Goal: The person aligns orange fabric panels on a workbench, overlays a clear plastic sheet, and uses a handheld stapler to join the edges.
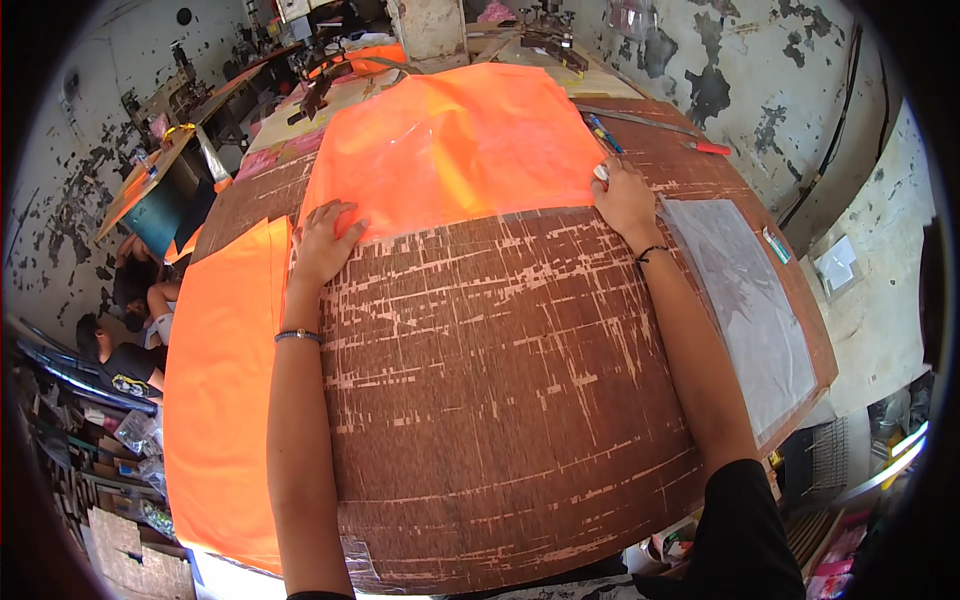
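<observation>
Head view: orange cloth (400,160) lies toward the tabletop's (480,400) far edge, longer side seemingly left to right. The left hand (325,245), fingers spread, touches its near left corner; the right hand (625,203), equally close, pinches a small white piece (600,173) at the cloth's near right corner.

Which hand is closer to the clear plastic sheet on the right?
The right hand, just left of the far end of the plastic sheet. The left hand is farther, at the orange sheet, near its left edge.
</observation>
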`<state>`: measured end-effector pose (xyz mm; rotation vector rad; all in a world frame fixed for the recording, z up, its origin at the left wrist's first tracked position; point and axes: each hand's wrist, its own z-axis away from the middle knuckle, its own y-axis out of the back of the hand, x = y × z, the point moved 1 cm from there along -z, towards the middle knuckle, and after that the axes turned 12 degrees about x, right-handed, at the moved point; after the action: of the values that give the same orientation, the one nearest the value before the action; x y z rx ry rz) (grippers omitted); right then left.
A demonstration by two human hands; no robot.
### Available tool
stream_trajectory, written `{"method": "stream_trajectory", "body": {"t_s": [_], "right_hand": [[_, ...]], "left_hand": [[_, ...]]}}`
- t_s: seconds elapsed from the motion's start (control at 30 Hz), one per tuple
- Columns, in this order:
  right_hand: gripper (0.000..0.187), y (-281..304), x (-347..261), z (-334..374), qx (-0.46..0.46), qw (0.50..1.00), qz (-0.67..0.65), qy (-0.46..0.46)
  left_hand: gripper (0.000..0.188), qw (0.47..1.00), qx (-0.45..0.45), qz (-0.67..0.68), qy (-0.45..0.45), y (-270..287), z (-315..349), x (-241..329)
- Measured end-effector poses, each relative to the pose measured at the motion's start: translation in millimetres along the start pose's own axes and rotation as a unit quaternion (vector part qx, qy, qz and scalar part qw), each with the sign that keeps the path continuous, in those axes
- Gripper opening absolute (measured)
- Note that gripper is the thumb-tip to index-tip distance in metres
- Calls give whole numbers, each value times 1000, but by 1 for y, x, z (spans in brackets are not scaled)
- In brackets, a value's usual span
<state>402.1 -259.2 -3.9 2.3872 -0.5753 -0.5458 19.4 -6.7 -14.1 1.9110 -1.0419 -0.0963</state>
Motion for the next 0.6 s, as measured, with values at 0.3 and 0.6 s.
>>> {"method": "stream_trajectory", "body": {"t_s": [0.3,0.6], "right_hand": [[28,2,-4,0,-1,1000,-2,-9],[29,2,-2,2,-19,1000,1,-20]], "left_hand": [[46,1000,-1,-1,0,3,0,-1],[47,1000,-12,-5,7,2,2,2]]}}
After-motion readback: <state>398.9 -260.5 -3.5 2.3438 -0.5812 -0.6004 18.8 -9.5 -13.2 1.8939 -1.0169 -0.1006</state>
